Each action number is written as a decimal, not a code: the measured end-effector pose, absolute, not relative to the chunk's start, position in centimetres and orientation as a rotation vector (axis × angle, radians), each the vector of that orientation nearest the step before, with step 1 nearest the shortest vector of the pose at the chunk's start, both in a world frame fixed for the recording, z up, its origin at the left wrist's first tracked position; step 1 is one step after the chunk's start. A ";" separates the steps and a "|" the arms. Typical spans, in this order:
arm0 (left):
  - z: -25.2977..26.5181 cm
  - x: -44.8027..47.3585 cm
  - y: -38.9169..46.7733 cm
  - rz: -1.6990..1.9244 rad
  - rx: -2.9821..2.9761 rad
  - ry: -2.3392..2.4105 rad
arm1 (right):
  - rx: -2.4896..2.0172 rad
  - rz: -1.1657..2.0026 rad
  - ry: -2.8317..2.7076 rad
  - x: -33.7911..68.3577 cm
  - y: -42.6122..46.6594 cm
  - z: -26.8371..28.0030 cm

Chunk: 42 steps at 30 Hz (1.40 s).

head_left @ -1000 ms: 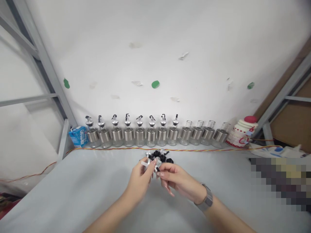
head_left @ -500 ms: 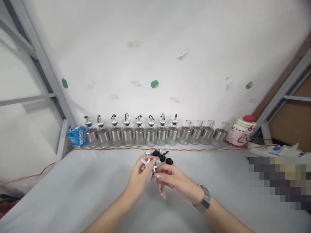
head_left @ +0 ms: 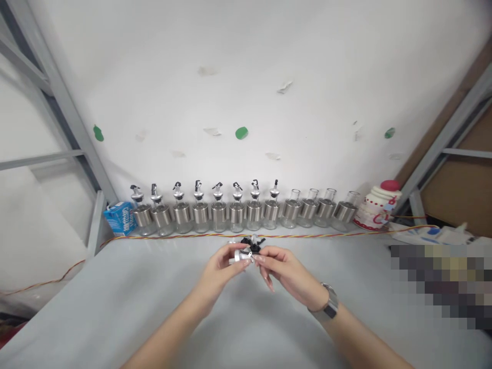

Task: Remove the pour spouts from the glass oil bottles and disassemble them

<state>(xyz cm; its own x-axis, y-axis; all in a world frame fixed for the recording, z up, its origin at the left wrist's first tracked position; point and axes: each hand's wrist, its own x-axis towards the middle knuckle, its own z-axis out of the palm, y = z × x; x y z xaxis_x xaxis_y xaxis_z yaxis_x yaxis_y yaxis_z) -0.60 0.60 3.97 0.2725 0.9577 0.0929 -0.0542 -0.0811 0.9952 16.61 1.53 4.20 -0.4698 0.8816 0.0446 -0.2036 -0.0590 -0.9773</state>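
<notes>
Spout [head_left: 241, 255]: shiny silver, rounded, between both hands.
Left hand [head_left: 214, 269]: holds the spout with curled fingers.
Right hand [head_left: 287, 269]: fingertips pinch its narrow end.
Bottles [head_left: 236, 211]: clear glass, metal bands.

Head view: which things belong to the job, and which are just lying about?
Apparently in the job:
silver piece in left hand, right hand at its end
black parts just behind
bottles, eight with spouts

Apparently lying about:
blue carton
white-and-red jar
twisted wire
</notes>
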 end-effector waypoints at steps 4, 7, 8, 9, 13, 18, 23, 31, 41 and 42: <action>2.7 -0.9 1.1 0.950 1.551 0.924 | -0.788 1.730 -1.464 17.0 1.7 4.1; 1.8 -0.6 0.5 0.955 1.866 1.086 | -0.820 1.748 -1.598 16.5 1.6 3.3; 1.5 -0.4 0.2 0.961 1.939 1.126 | -0.833 1.745 -1.633 16.2 1.4 3.1; 1.4 -0.2 0.0 0.964 1.992 1.155 | -0.846 1.735 -1.662 16.0 1.3 2.8; 1.3 0.1 -0.6 0.991 2.090 1.205 | -0.902 1.594 -1.729 15.3 0.8 2.3; 1.6 -0.2 -0.3 0.820 2.175 1.174 | -0.975 1.417 -1.857 15.9 0.7 2.8; 1.5 -0.4 -0.1 0.729 2.214 1.171 | -0.950 1.341 -2.077 16.7 0.6 3.6; 2.4 -1.5 0.1 0.466 2.194 1.150 | -0.903 0.594 -2.523 16.9 0.6 3.6; 1.9 0.2 0.5 0.635 1.288 0.990 | -0.873 0.548 -2.528 16.8 0.3 4.5; 1.3 0.6 0.5 0.705 1.267 1.089 | -0.913 0.528 -2.537 16.7 0.2 4.5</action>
